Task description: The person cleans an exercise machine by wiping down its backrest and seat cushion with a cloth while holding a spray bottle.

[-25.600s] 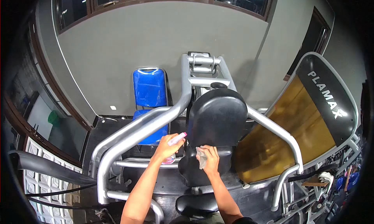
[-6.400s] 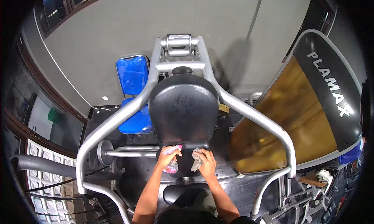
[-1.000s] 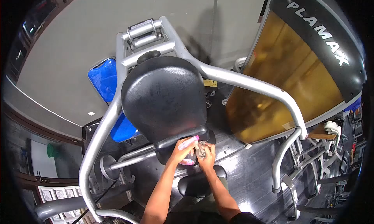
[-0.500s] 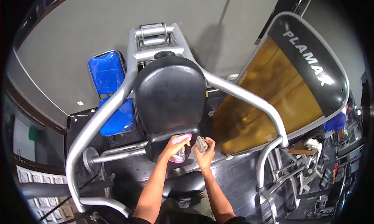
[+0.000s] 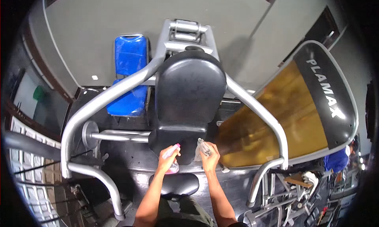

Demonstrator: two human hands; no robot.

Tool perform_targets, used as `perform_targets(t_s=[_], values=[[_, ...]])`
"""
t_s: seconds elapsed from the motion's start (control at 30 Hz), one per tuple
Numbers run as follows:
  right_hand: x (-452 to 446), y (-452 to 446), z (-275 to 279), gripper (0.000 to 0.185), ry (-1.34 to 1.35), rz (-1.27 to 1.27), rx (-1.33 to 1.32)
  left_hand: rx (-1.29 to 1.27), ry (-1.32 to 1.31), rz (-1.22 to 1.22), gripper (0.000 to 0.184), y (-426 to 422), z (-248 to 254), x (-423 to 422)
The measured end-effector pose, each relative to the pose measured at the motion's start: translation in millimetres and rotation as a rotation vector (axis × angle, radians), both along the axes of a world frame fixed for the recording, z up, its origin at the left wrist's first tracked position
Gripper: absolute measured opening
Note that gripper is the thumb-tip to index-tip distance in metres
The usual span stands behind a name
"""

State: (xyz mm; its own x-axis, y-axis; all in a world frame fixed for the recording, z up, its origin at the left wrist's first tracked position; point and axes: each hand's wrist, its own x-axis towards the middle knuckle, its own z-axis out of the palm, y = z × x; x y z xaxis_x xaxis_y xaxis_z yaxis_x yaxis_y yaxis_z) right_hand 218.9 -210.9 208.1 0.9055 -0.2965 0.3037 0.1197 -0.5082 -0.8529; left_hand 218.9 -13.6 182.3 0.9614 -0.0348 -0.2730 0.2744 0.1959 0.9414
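Observation:
My left hand point(image 5: 168, 159) is closed around the neck of a spray bottle point(image 5: 173, 169) with a pink and white trigger head and pinkish contents. A crumpled pale cloth point(image 5: 198, 152) is gripped in my right hand point(image 5: 210, 159), with part of it hanging beside the fingers. A narrow light-coloured piece shows at the fingertips; whether it belongs to the cloth I cannot tell. Both hands are over the black padded seat point(image 5: 182, 137) of a gym machine, below its tall black backrest point(image 5: 190, 90). Neither hand clearly touches the padding.
Silver curved machine arms point(image 5: 114, 92) point(image 5: 262, 112) flank the seat on both sides. A blue chair point(image 5: 130, 98) stands against the grey wall. At the right rises a PLAMAX panel point(image 5: 312, 108). A smaller black pad point(image 5: 185, 184) lies nearer my legs. Another person's blue clothing point(image 5: 336, 160) shows far right.
My view has shifted, so the machine seat and chair sit farther right in the picture. My hands have moved slightly apart, still holding the bottle and cloth.

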Motion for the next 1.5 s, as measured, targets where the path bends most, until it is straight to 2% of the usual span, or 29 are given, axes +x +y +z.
perform_targets(t_s=[0.07,0.2,0.3,0.37,0.43,0.47,0.6,0.73,0.8,0.97,1.07,1.27,1.4,1.47,1.5], values=[[15.4,10.7,1.1,0.045,-0.098,0.098,-0.177,0.054,0.03,0.016,0.015,4.9,0.8,-21.9],[28.6,34.5,-33.1,0.051,-0.108,0.116,-0.268,0.066,0.108,0.07,0.013,15.6,1.6,-60.4],[20.6,35.7,-58.5,0.052,-0.119,0.151,-0.292,0.059,0.098,0.106,0.011,21.4,-4.0,-80.6],[12.1,31.0,-71.2,0.046,-0.067,0.18,-0.306,0.078,0.15,0.167,0.011,20.4,-2.1,-87.6],[5.7,20.8,-84.6,0.052,0.038,0.298,-0.435,0.089,0.152,0.194,0.012,20.2,-7.4,-95.8],[5.3,14.7,-89.1,0.049,0.0,0.323,-0.453,0.087,0.151,0.207,0.012,20.0,-7.4,-99.1],[15.8,20.6,-59.2,0.046,-0.087,0.218,-0.313,0.079,0.168,0.243,0.013,19.0,-5.4,-109.1],[28.7,44.7,-45.0,0.047,-0.158,0.23,-0.195,0.106,0.165,0.24,0.016,15.9,-12.5,-113.3],[26.4,57.2,-48.1,0.05,-0.13,0.282,-0.221,0.103,0.155,0.236,0.017,14.0,-14.4,-115.1],[5.3,48.5,-97.6,0.054,0.001,0.357,-0.403,0.114,0.18,0.239,0.017,16.5,0.7,-108.4],[8.3,39.8,-94.8,0.054,-0.071,0.285,-0.356,0.108,0.193,0.24,0.015,21.3,6.9,-106.2],[33.0,60.0,-51.3,0.052,-0.163,0.22,-0.271,0.073,0.149,0.208,0.013,31.1,-4.3,-97.8],[19.5,65.6,-73.7,0.05,-0.098,0.341,-0.356,0.066,0.116,0.195,0.024,34.7,-5.3,-89.0],[9.2,65.5,-91.3,0.05,0.008,0.4,-0.423,0.055,0.178,0.193,0.012,39.1,-2.1,-85.4],[6.7,64.8,-91.4,0.05,0.011,0.391,-0.427,0.052,0.178,0.184,0.012,42.0,-2.5,-83.9]])
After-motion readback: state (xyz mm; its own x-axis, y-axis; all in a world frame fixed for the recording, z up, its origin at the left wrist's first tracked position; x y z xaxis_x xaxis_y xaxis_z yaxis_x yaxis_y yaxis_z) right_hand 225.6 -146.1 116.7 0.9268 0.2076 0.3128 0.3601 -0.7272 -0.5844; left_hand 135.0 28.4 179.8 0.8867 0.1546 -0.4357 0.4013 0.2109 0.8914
